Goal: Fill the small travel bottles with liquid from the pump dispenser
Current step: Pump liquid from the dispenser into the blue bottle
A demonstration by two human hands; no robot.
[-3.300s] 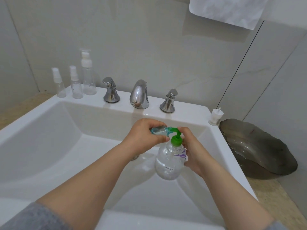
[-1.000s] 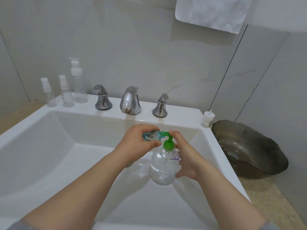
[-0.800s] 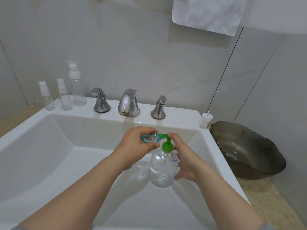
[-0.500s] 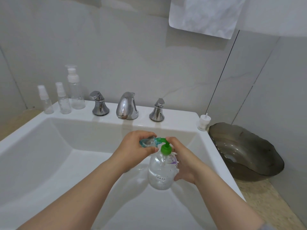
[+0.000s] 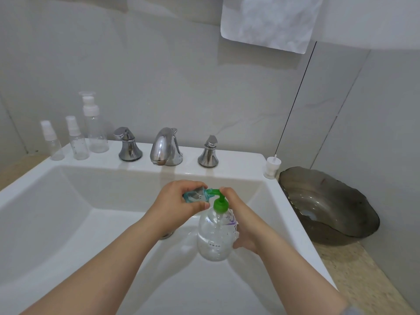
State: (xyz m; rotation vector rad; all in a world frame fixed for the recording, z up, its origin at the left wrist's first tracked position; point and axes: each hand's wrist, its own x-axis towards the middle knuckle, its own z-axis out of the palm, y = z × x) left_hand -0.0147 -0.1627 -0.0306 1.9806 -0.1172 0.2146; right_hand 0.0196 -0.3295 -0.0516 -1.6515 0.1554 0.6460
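Left hand (image 5: 179,202) pinches travel bottle (image 5: 192,197); right hand (image 5: 246,226) grips pump dispenser (image 5: 216,235).
Risk: nozzle (image 5: 212,192), between hands, may slip off bottle mouth, spilling.

A white sink (image 5: 68,223) fills the lower frame, set in a beige bench (image 5: 363,280) that shows at lower right. On the sink's back ledge, upper left, stand a left bottle (image 5: 52,144), a middle bottle (image 5: 78,144) and a tall bottle (image 5: 96,133). At centre a left handle (image 5: 128,145) and a right handle (image 5: 209,153) flank a spout (image 5: 166,147). A white cap (image 5: 271,168) sits at the ledge's right corner. A dark bowl (image 5: 329,203) rests on the bench beside the sink.
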